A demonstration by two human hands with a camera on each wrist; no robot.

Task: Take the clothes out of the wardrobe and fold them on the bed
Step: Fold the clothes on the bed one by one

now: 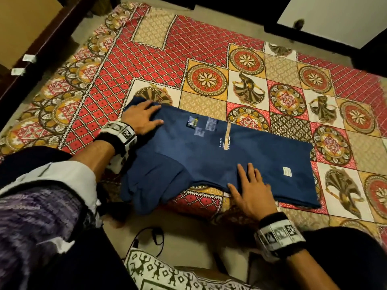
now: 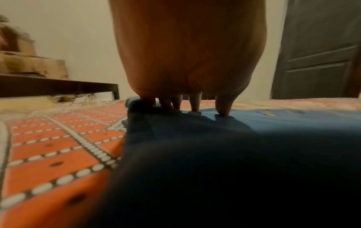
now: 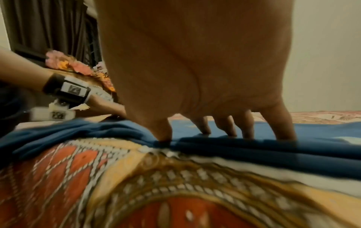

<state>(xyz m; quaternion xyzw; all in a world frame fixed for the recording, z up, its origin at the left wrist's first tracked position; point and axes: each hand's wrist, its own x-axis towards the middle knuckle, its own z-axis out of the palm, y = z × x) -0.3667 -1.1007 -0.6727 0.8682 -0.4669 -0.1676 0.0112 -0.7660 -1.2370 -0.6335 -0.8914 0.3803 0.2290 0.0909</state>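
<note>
Right hand (image 1: 252,192) flat on blue shirt (image 1: 209,155) near edge, left hand (image 1: 141,119) opposite.

Blue garment (image 1: 209,155): small white print line beyond right hand (image 1: 252,193) fingertips, too small to read. Patch near left hand (image 1: 140,120) blurred, white tag (image 1: 287,171) illegible. Left wristband (image 3: 75,91) marker looks like "Z4", unsure.

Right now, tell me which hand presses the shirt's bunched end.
The left hand; it presses the blue shirt's bunched end, while the right hand lies flat on its near edge.
</note>
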